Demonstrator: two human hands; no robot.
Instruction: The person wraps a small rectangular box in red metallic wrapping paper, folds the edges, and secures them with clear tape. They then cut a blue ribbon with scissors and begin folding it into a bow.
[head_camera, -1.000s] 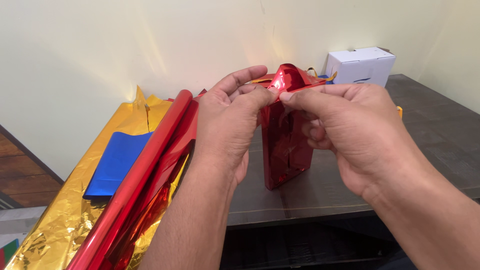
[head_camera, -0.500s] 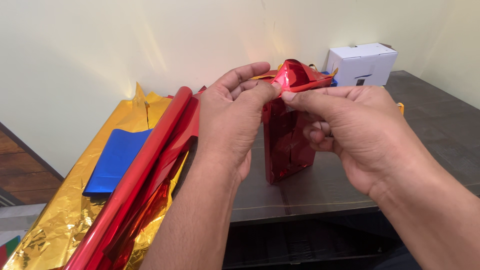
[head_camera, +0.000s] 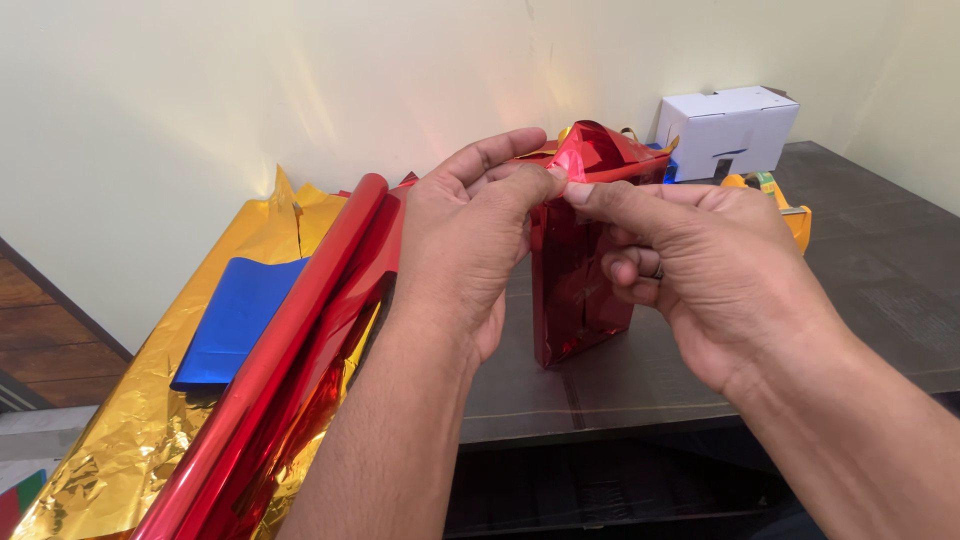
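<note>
Far left we see gold foil sheets (head_camera: 120, 440) spread over the table edge, w/ a blue foil sheet (head_camera: 235, 320) lying on top. Just right of it a red foil roll (head_camera: 300, 330) runs diagonally, resting on loose red foil. Centre-left: our left hand (head_camera: 465, 250), thumb & forefinger pinched shut on the top flap of a red foil-wrapped box (head_camera: 580, 290). The box stands upright on the dark wooden table (head_camera: 880, 270), near its front edge, between both hands; its upper foil end is crumpled & folded over. Centre-right: our right hand (head_camera: 700, 270), thumb & forefinger also pinched on the same flap, fingertips touching those of the left hand, other fingers curled beside the box. Behind, against the wall, a white cardboard box (head_camera: 725, 125); right of the hands, partly hidden, an orange tape dispenser (head_camera: 790, 205)
</note>
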